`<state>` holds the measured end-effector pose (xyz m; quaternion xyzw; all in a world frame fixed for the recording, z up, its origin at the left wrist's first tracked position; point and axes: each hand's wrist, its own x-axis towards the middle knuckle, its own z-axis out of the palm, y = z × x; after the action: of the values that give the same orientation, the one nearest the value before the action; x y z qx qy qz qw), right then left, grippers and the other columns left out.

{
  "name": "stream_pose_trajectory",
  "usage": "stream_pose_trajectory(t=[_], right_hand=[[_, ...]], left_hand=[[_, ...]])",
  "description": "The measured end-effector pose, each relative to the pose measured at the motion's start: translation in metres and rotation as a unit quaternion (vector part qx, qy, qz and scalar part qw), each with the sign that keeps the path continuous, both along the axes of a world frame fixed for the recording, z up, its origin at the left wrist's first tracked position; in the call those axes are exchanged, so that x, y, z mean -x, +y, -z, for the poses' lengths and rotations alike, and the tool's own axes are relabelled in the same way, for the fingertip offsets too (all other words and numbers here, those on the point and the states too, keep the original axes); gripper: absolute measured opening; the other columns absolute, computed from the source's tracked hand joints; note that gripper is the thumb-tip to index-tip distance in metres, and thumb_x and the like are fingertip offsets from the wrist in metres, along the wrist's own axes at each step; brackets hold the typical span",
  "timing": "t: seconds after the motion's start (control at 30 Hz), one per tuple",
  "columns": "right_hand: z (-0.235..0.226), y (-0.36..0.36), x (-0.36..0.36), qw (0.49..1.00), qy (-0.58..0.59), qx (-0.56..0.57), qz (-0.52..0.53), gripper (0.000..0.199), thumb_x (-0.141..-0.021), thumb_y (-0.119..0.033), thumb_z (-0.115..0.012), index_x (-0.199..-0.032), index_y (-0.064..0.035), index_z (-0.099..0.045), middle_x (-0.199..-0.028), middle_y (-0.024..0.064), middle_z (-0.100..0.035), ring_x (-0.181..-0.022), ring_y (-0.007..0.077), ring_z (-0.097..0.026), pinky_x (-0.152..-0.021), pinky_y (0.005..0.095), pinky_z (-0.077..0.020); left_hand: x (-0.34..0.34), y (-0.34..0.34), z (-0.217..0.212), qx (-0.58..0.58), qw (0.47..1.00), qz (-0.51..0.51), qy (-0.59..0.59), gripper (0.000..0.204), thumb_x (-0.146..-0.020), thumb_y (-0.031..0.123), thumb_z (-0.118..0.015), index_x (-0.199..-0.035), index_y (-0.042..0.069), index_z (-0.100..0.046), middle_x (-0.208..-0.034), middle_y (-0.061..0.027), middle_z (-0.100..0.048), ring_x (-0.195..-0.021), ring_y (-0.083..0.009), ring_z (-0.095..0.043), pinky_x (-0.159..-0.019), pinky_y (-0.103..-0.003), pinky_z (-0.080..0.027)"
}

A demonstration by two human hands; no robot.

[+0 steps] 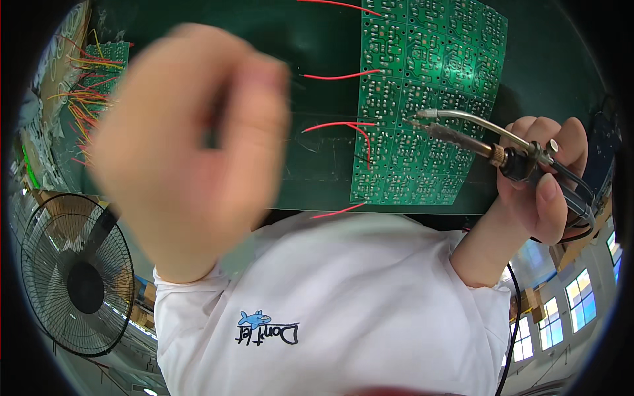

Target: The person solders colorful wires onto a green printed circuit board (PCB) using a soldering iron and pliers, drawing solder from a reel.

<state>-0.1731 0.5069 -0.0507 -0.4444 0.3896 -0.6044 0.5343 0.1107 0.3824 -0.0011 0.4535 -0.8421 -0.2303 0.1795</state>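
Note:
A soldering iron (463,141) with a thin bent metal tube clamped along it is gripped in my right hand (520,199). Its tip hovers at or just over a large green circuit board panel (432,155); whether they touch I cannot tell. Several short red wires (342,76) stick out from the panel's left edge, and a forked pair sits level with the tip. Close to the camera, my left hand (175,158) is raised left of the panel. Motion smears its curled fingers, so anything in them cannot be made out.
Another green board (109,56) with many red and yellow wires lies at the far left of the dark green tabletop (317,155). A black fan (82,287) stands at the lower left. A black cable (514,317) hangs by my right side.

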Motion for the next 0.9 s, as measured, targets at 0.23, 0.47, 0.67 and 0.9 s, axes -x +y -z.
stream_pose_trajectory(t=[0.23,0.47,0.67,0.9], right_hand=[[-0.024,-0.007,0.003,0.999,0.024,-0.02,0.01,0.023,-0.083,-0.013,-0.061,-0.09,-0.0084,-0.04,-0.076,0.0072,-0.05,-0.065,0.0105,-0.042,-0.056,0.024,-0.0355],[-0.014,-0.023,0.005,0.998,0.043,-0.036,0.022,0.023,-0.084,-0.015,-0.063,-0.089,-0.009,-0.041,-0.074,0.0062,-0.048,-0.066,0.0108,-0.041,-0.056,0.0242,-0.0353],[-0.011,-0.031,0.001,0.998,0.064,-0.004,-0.006,0.027,-0.084,-0.017,-0.068,-0.092,-0.0103,-0.043,-0.072,0.0062,-0.05,-0.062,0.013,-0.046,-0.053,0.0261,-0.0394],[-0.011,-0.035,-0.007,0.994,0.107,-0.003,0.028,0.03,-0.08,-0.017,-0.07,-0.092,-0.0108,-0.043,-0.069,0.0044,-0.052,-0.056,0.0118,-0.047,-0.051,0.0254,-0.0364]], left_hand=[[0.014,-0.007,-0.026,-0.026,0.988,-0.089,0.122,0.022,-0.1,0.016,-0.048,-0.092,-0.001,-0.06,-0.075,-0.0005,-0.055,-0.066,-0.0116,-0.047,-0.058,-0.029,-0.038],[0.025,-0.01,0.034,-0.007,0.988,0.123,0.095,0.008,-0.083,-0.002,-0.06,-0.078,0.001,-0.055,-0.068,-0.0092,-0.051,-0.058,-0.0247,-0.047,-0.054,-0.034,-0.037],[0.024,-0.01,0.036,-0.013,0.988,0.117,0.096,0.01,-0.08,-0.003,-0.062,-0.076,0.002,-0.055,-0.066,-0.0067,-0.051,-0.055,-0.0215,-0.046,-0.051,-0.032,-0.036],[0.025,-0.011,0.039,-0.012,0.991,0.099,0.092,0.012,-0.08,-0.002,-0.063,-0.074,0.003,-0.054,-0.065,-0.0049,-0.051,-0.053,-0.0193,-0.044,-0.049,-0.031,-0.034]])
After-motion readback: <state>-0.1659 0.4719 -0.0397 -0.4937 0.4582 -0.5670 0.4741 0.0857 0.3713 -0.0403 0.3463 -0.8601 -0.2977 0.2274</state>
